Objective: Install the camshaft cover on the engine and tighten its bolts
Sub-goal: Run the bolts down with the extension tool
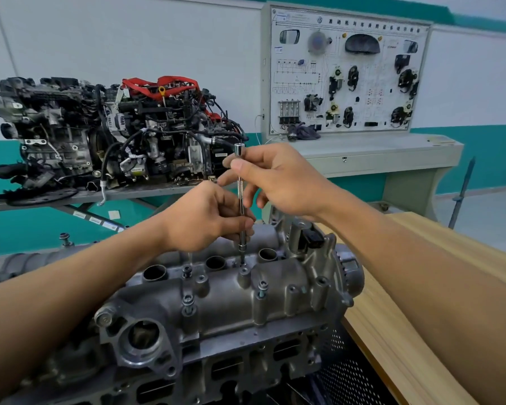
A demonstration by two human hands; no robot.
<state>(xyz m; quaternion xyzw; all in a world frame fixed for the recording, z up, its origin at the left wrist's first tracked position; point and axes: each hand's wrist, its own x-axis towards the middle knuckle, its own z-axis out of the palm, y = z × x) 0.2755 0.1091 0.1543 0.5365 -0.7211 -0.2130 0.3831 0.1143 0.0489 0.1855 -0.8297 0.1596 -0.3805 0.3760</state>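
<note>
The upright extension bar [240,197], gripped low by the left hand [199,220] and high by the right hand [281,182], blocks the far middle of the camshaft cover [225,293]. Two raised bolts [262,287] stand along its near side, and a black-plugged solenoid [307,236] stands at its far right. Passing room lies over the wooden bench [421,287], right.

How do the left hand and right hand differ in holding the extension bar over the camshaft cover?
The right hand pinches the extension bar near its top end; the left hand holds it lower, just above the camshaft cover. The right hand's thumb and fingertips pinch it with fingers fairly extended; the left hand's fingers curl more tightly. Both hold the same upright bar, its lower end on the cover.
</note>
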